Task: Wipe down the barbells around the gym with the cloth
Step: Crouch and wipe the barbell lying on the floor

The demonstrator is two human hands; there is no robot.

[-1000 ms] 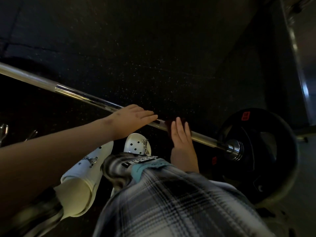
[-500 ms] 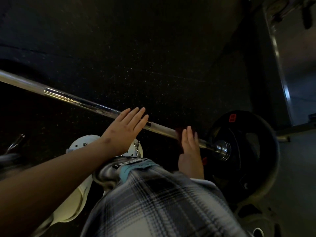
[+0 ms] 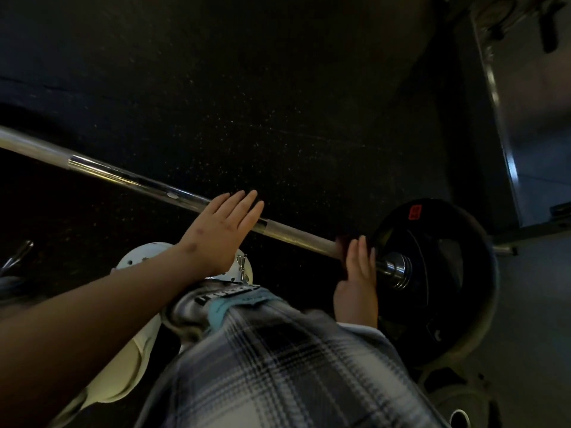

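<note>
Hands: left hand (image 3: pixel 221 233) lies flat across the barbell (image 3: pixel 139 182) mid-shaft, fingers straight and together. Right hand (image 3: pixel 358 279) presses the cloth (image 3: pixel 341 242) onto the shaft with straight fingers (thumb hidden, so I cannot tell if it pinches underneath).
Cloth: dark red, bunched on the bar just beside the collar (image 3: pixel 395 268), mostly under the right fingers.
Barbell: runs slantwise over the dark rubber floor (image 3: pixel 247 88), with a black plate (image 3: pixel 438 304) on its right end.
Risk, pinch: the right fingertips sit close to the collar, so a wipe pushed further right could jam them against it.
Risk, roll: with only flat hands on it, the bar may roll toward the white shoe (image 3: pixel 139 257) near the left wrist.
Risk, coverage: pressing from above likely misses the shaft's underside.
</note>
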